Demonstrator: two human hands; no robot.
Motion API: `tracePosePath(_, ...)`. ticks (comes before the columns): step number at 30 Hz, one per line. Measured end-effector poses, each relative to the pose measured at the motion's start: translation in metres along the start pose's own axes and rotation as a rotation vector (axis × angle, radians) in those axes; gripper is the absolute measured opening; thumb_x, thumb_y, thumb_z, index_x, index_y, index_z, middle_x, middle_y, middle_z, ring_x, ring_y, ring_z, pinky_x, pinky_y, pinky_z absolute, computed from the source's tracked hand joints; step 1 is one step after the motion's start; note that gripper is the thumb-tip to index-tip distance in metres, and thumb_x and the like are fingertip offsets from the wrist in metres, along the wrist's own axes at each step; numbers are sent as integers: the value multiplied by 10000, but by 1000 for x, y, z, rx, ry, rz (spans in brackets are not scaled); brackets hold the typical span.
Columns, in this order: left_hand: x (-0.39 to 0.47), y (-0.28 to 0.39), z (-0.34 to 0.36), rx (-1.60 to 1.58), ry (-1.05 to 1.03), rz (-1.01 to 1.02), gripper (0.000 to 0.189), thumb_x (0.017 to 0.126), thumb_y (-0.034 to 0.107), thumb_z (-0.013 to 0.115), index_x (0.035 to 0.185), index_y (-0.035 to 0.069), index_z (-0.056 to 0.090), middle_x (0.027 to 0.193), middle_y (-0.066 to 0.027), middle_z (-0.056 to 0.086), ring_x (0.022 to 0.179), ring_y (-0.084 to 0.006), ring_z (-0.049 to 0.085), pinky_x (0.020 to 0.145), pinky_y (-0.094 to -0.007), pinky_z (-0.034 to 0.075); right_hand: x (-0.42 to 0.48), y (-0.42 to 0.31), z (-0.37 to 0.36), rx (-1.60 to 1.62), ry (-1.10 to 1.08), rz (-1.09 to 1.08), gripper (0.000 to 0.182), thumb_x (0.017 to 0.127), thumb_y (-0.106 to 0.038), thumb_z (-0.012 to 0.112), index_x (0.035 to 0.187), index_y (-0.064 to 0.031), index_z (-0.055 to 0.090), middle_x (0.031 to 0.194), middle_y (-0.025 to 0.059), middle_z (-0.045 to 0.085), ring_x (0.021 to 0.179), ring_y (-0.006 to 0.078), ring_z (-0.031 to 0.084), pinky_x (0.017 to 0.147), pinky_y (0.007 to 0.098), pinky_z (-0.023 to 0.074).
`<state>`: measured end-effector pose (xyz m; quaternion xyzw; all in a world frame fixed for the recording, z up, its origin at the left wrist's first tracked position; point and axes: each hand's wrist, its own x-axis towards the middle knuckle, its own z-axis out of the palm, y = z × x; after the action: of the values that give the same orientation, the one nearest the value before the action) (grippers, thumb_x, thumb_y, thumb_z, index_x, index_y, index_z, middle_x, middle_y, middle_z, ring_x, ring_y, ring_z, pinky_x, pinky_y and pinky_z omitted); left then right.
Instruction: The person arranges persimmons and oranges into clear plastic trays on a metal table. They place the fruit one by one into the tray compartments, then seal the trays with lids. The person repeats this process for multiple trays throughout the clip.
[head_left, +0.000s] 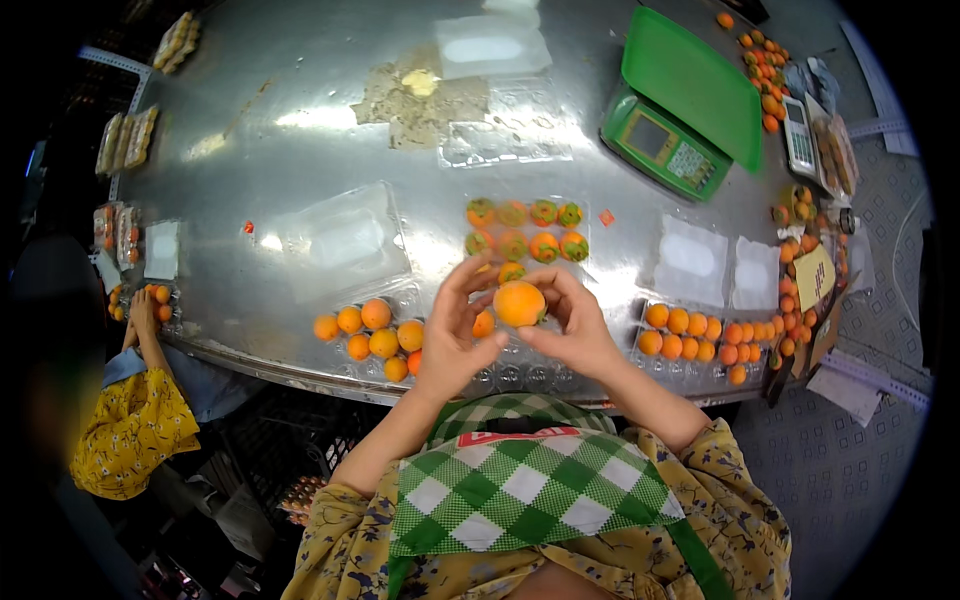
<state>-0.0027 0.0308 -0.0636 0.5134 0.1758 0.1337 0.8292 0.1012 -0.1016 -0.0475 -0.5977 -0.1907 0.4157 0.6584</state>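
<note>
An orange persimmon is raised between my hands, above a clear plastic clamshell tray. My right hand has its fingers and thumb around the fruit's right side. My left hand curves beside its left, fingers apart; whether it touches the fruit is hard to tell. Beneath my hands, another persimmon shows, and one with a green calyx sits just beyond. The tray's far half holds two rows of persimmons, calyx up. Loose persimmons lie to the left of my left hand.
A green digital scale stands at the back right. Filled trays and heaped persimmons line the right side. Open clear packs with white pads lie about the metal table. At far left, a co-worker's hands touch another tray of fruit.
</note>
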Motion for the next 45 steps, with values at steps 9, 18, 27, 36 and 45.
tracePosePath(9, -20, -22, -7, -300, -2, -386, 444, 773, -3, 643, 1181, -9, 469, 1131, -106, 535, 1048, -172, 538, 918, -315, 447, -13, 0, -24, -483, -30, -291, 524, 595, -86, 742, 1083, -73, 553, 966, 90, 570, 892, 283, 537, 805, 376, 440)
tracePosePath(18, -50, -38, -26, -276, 171, -333, 515, 745, -71, 629, 1223, -8, 448, 1216, -114, 504, 1121, -196, 512, 949, -330, 435, 43, 61, -48, -1318, 210, -460, 358, 625, -250, 750, 901, -73, 609, 933, 75, 524, 918, 246, 475, 767, 372, 374)
tracePosePath(27, -55, -32, -19, 39, 139, -88, 559, 734, -104, 638, 1238, 7, 424, 1255, -119, 481, 1176, -205, 470, 992, -336, 392, 78, 69, -23, -1599, 222, -230, 403, 647, -452, 716, 757, -66, 672, 931, 62, 534, 957, 221, 458, 801, 374, 342)
tracePosePath(36, -60, -36, -34, -735, 99, -471, 408, 899, 198, 549, 1233, -10, 441, 1231, -142, 514, 1060, -250, 567, 877, -370, 488, 46, 55, -44, -752, 224, -138, 333, 721, -353, 683, 857, -52, 651, 884, 56, 567, 848, 180, 511, 738, 336, 403)
tracePosePath(45, -61, -39, -19, -226, 197, -267, 422, 835, 97, 620, 1217, 8, 464, 1143, -103, 551, 1017, -199, 572, 865, -321, 480, -31, 48, -62, 631, -57, 251, 465, 875, -273, 484, 1249, -5, 414, 873, 109, 615, 786, 193, 616, 703, 316, 504)
